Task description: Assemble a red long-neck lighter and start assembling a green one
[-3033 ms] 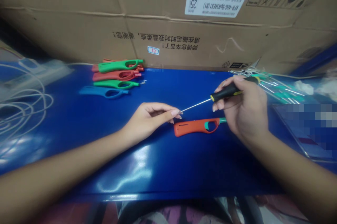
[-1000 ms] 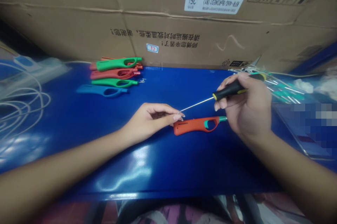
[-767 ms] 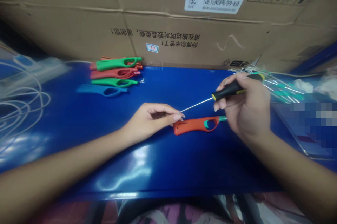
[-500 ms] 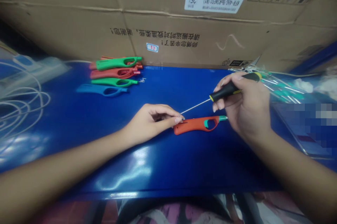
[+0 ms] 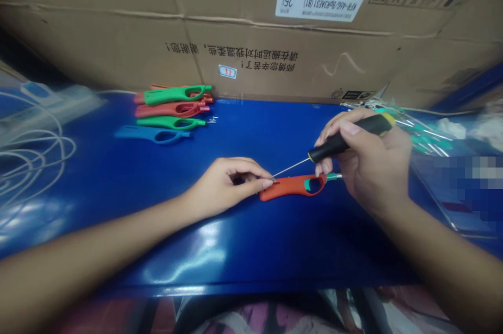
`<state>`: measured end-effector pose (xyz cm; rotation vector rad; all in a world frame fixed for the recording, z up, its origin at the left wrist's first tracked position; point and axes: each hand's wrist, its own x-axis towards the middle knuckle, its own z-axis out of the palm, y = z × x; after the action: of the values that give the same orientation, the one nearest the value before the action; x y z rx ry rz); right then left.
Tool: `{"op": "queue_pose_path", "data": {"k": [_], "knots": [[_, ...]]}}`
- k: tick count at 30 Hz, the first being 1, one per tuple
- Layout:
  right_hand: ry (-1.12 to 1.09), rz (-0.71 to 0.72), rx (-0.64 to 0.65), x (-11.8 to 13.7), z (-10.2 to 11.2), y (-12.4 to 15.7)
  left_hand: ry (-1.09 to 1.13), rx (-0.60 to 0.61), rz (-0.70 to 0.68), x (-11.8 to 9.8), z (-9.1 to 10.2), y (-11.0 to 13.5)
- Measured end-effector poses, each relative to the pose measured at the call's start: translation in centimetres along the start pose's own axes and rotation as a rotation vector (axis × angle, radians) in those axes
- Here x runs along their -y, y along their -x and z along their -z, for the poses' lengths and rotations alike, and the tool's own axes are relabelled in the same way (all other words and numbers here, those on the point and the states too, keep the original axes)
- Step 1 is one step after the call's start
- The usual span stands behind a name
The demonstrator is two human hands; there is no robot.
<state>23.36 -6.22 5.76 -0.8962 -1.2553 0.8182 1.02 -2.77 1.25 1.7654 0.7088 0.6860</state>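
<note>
My right hand [image 5: 367, 153] grips a screwdriver [image 5: 349, 137] by its black and yellow handle, the thin shaft slanting down to the left. At the screwdriver's tip, thumb and forefinger of my left hand [image 5: 231, 182] are pinched together. Whatever they hold there is hidden or too small to make out. Just under these fingertips lies the left end of an orange gas lighter [image 5: 285, 189], flat on the blue table. It has a green trigger in its finger loop and a green and metal nozzle on the right. My left fingers cover part of its end.
A pile of green, red and blue lighter casings [image 5: 168, 109] lies at the back left, small metal pins beside it. Metal rods with green parts [image 5: 422, 132] are heaped at the right. White cable [image 5: 58, 140] coils at the far left. A cardboard box [image 5: 236, 25] stands behind.
The screwdriver has moved slightly lower, with its handle a little further right. My left fingertips have shifted slightly. The orange lighter stays in place.
</note>
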Motion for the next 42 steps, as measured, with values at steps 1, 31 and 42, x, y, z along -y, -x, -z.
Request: {"op": "queue_pose_path", "data": {"k": [1,31,42], "knots": [[0.005,0.010,0.013,0.0,0.0,0.0,0.000,-0.001,0.001,0.0,0.0,0.0],[0.205,0.193,0.065,0.4,-1.7,2.2,0.039,-0.059,-0.134,0.8,-0.4,0.2],[0.294,0.294,0.091,-0.1,-1.7,2.3,0.018,-0.051,-0.167,0.6,-0.3,0.3]]}}
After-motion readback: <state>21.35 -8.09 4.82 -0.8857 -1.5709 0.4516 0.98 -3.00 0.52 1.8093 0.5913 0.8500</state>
